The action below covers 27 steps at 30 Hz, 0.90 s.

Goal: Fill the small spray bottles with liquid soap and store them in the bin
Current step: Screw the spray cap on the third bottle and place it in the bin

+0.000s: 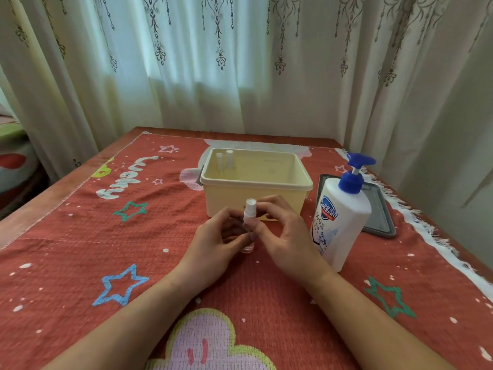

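At frame centre my left hand [213, 243] grips the small spray bottle [248, 228] by its clear body, steadying it upright on the counter [80, 236], while my right hand [282, 233] pinches its neck. Just behind, the bin [256, 180] waits; the soap bottle [338, 217] stands close right.

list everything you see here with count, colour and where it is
small spray bottle: 1, clear with white top, upright between both hands
spray bottles in bin: 2, white tops, far left corner
bin: 1, pale yellow, table centre
soap pump bottle: 1, white with blue pump, right of the hands
tray: 1, grey, behind the soap bottle
tablecloth: 1, red with stars, covers the table
curtains: cream, behind the table
left hand: 1, on bottle
right hand: 1, on bottle
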### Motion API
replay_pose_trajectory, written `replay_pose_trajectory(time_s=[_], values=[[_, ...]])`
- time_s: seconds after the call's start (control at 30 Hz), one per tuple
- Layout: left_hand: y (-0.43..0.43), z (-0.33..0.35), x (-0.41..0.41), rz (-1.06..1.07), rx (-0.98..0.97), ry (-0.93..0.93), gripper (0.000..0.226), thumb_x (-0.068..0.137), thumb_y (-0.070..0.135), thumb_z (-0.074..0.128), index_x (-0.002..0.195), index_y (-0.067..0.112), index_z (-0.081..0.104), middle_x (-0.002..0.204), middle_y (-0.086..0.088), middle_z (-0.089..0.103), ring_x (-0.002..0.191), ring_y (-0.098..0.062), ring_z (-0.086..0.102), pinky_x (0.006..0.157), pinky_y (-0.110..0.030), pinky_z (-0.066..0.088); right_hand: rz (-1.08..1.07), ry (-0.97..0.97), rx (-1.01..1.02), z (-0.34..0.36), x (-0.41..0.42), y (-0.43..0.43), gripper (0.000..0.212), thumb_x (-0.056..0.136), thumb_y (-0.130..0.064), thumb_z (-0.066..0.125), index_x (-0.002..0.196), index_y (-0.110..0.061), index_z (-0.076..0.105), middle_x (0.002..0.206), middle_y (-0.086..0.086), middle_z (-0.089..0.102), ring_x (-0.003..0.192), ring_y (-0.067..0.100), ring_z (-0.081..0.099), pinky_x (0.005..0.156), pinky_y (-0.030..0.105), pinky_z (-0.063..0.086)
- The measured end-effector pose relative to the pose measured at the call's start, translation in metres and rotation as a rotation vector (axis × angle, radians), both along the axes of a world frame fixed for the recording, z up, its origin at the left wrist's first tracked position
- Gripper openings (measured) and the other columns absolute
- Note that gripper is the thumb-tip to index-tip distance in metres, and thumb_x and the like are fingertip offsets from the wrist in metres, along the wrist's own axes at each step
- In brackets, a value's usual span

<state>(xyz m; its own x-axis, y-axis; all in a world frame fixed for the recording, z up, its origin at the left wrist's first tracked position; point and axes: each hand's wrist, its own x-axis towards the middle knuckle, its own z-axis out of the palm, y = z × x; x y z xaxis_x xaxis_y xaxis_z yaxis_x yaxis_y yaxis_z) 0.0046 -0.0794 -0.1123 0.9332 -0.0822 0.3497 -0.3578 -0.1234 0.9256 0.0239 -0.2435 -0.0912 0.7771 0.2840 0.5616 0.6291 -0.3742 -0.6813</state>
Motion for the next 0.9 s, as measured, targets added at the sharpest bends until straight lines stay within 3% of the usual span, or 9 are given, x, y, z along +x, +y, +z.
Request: replay_pose_trajectory(time_s=[0.17, 0.37, 0.6, 0.8, 0.9], values=[[-0.0003, -0.0005, 0.0002, -0.004, 0.001, 0.009, 0.023, 0.086, 0.002, 0.075, 0.104, 0.011, 0.064, 0.094, -0.009, 0.076, 0.092, -0.019, 0.075, 0.083, -0.032, 0.060, -0.090, 0.011, 0.022, -0.0012, 0.0000, 0.0017, 0.017, 0.086, -0.028, 0.076, 0.095, -0.018, 0.065, 0.096, -0.006, 0.064, 0.094, 0.009, 0.063, 0.083, 0.028, 0.050], [-0.0004, 0.0009, -0.0003, -0.005, -0.011, 0.002, 0.023, 0.085, 0.006, 0.075, 0.104, 0.011, 0.064, 0.095, -0.010, 0.075, 0.092, -0.020, 0.075, 0.083, -0.032, 0.060, -0.020, 0.013, -0.004, 0.0007, -0.0006, -0.0001, 0.020, 0.091, -0.027, 0.071, 0.110, -0.018, 0.069, 0.106, -0.009, 0.061, 0.103, 0.010, 0.062, 0.088, 0.025, 0.051], [-0.0006, 0.0014, -0.0016, -0.013, 0.012, 0.002, 0.024, 0.085, 0.003, 0.075, 0.105, 0.012, 0.065, 0.095, -0.008, 0.076, 0.093, -0.018, 0.075, 0.084, -0.031, 0.060, -0.076, 0.016, 0.011, -0.0013, 0.0007, 0.0015, 0.016, 0.086, -0.030, 0.075, 0.093, -0.019, 0.065, 0.096, -0.006, 0.062, 0.093, 0.010, 0.062, 0.083, 0.033, 0.052], [-0.0007, 0.0032, -0.0023, -0.002, 0.006, -0.006, 0.024, 0.084, 0.003, 0.075, 0.105, 0.011, 0.065, 0.094, -0.008, 0.076, 0.091, -0.016, 0.075, 0.081, -0.025, 0.059, 0.003, 0.017, 0.000, -0.0003, 0.0006, 0.0006, 0.013, 0.094, -0.024, 0.068, 0.105, -0.018, 0.069, 0.103, -0.008, 0.061, 0.100, 0.011, 0.062, 0.087, 0.030, 0.052], [-0.0010, 0.0036, -0.0028, 0.003, 0.011, 0.005, 0.024, 0.084, 0.004, 0.076, 0.105, 0.009, 0.065, 0.093, -0.009, 0.076, 0.090, -0.017, 0.075, 0.080, -0.027, 0.060, -0.027, -0.004, -0.007, -0.0002, 0.0009, 0.0009, 0.010, 0.092, -0.025, 0.070, 0.098, -0.018, 0.070, 0.100, -0.008, 0.062, 0.097, 0.011, 0.063, 0.085, 0.032, 0.052]])
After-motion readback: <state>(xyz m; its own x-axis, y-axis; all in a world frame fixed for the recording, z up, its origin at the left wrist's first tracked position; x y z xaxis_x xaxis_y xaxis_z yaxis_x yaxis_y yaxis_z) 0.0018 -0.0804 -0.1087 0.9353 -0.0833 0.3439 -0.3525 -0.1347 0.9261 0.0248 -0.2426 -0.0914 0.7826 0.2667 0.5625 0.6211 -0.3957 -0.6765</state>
